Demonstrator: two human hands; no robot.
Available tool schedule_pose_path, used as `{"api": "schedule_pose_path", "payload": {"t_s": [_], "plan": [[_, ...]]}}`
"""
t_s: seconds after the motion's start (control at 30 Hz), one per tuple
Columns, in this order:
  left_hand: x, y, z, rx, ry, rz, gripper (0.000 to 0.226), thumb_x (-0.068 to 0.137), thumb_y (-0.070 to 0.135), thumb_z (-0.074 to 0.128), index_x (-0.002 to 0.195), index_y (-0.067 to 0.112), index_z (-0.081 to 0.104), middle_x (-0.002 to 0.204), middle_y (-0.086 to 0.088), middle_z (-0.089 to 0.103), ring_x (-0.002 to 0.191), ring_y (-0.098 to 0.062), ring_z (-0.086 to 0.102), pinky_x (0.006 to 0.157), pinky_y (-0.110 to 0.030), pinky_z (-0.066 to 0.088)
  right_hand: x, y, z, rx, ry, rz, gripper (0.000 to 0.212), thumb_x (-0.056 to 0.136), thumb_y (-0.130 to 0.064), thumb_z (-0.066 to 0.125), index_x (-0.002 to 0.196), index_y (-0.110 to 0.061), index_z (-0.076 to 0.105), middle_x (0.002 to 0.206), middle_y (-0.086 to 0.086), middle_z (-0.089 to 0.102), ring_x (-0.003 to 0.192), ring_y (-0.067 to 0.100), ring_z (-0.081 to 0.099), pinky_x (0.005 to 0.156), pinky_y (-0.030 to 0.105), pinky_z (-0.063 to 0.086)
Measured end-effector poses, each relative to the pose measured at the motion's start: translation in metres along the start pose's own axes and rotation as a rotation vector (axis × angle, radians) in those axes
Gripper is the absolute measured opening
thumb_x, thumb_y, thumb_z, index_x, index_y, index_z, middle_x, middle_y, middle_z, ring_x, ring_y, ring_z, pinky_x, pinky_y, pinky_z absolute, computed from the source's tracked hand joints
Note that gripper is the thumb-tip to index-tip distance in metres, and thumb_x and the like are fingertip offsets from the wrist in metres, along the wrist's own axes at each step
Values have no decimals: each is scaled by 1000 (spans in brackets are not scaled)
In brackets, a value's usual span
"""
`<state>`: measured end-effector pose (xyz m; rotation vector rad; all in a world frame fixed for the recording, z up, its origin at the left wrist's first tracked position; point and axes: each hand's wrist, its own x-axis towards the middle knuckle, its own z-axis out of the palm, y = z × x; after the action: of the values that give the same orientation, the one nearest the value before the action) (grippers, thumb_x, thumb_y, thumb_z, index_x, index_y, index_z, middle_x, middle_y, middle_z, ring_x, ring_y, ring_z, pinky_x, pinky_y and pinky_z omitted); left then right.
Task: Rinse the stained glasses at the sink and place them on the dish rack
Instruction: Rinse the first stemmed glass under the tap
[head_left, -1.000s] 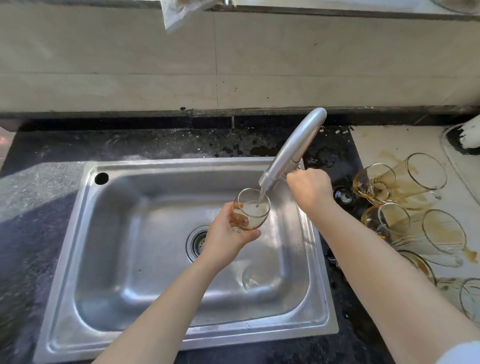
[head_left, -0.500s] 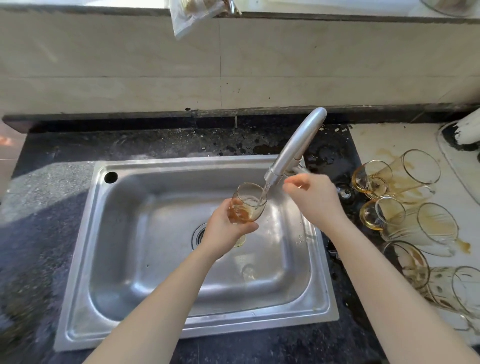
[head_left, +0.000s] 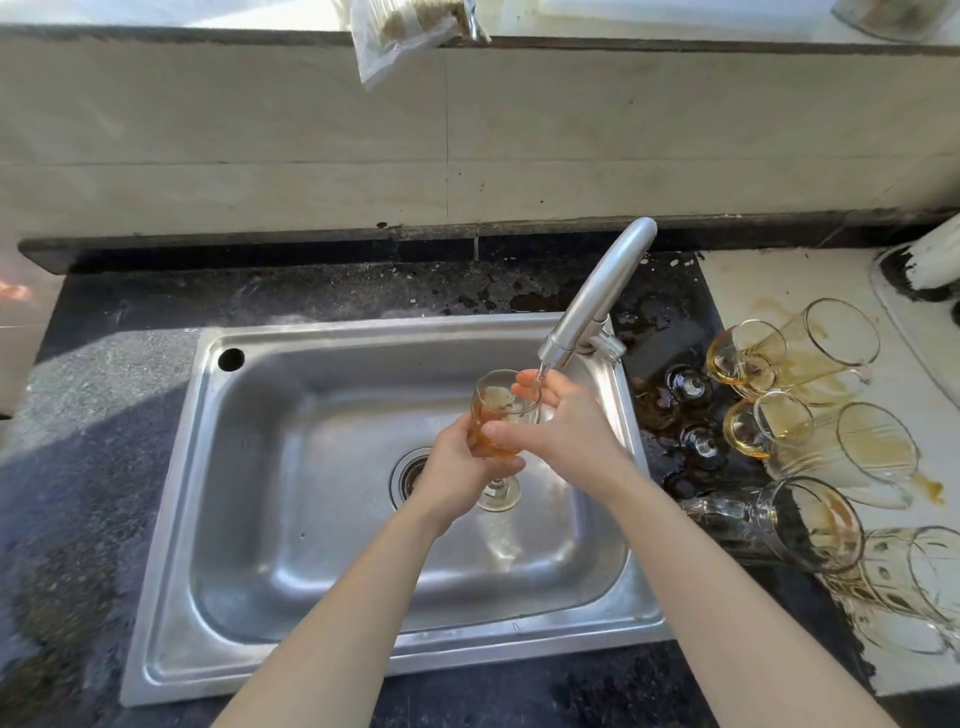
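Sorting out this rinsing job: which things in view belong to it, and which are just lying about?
Job: stemmed glass, left hand, right hand, faucet, sink, stained glasses on counter.
Lying about: plastic bag, white pipe.

**Sunlit tile wall over a dark stone counter**

Pale beige wall tiles (head_left: 260, 130) fill the upper half of the frame. They are capped by a ledge (head_left: 675, 44), where a clear plastic bag (head_left: 405, 36) hangs over the edge at top centre. Below runs a dark speckled countertop (head_left: 104, 441), wet and blotched toward centre right. A white surface (head_left: 769, 280) lies along the right side. Sunlight brightens the counter at middle left.
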<state>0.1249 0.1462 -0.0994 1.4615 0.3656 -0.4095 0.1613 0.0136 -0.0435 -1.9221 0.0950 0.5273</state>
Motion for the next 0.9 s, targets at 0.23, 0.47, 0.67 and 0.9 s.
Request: {"api": "schedule_pose_path", "payload": {"t_s": [0.23, 0.47, 0.67, 0.9], "plan": [[-9, -25, 11, 117, -37, -3, 25, 83, 0, 68, 105, 13, 68, 94, -1, 73, 79, -6, 64, 72, -18, 50, -13, 21, 7, -25, 96, 10, 66, 48, -36, 89, 104, -41, 55, 112, -13, 65, 109, 5, 61, 98, 33, 48], [-4, -24, 14, 189, -8, -63, 10, 90, 14, 64, 96, 14, 72, 83, 1, 69, 71, -6, 59, 63, -8, 43, -1, 19, -5, 77, 76, 18, 63, 60, -20, 89, 115, -23, 57, 105, -8, 69, 99, 5, 65, 86, 31, 55], [-5, -29, 4, 117, 14, -117, 13, 90, 11, 64, 99, 11, 72, 82, 2, 67, 70, -5, 57, 64, -6, 42, 4, 24, 3, 32, 34, 60, 66, 53, -29, 90, 112, -23, 61, 97, -10, 71, 89, 3, 67, 81, 24, 53], [-9, -23, -13, 196, -154, -228, 12, 87, 9, 67, 97, 6, 71, 78, -2, 68, 68, -4, 62, 68, -7, 45, 14, 23, 8, 114, 32, 198, 54, 54, -34, 90, 99, -12, 67, 91, -1, 71, 82, 10, 67, 74, 27, 54]]}}
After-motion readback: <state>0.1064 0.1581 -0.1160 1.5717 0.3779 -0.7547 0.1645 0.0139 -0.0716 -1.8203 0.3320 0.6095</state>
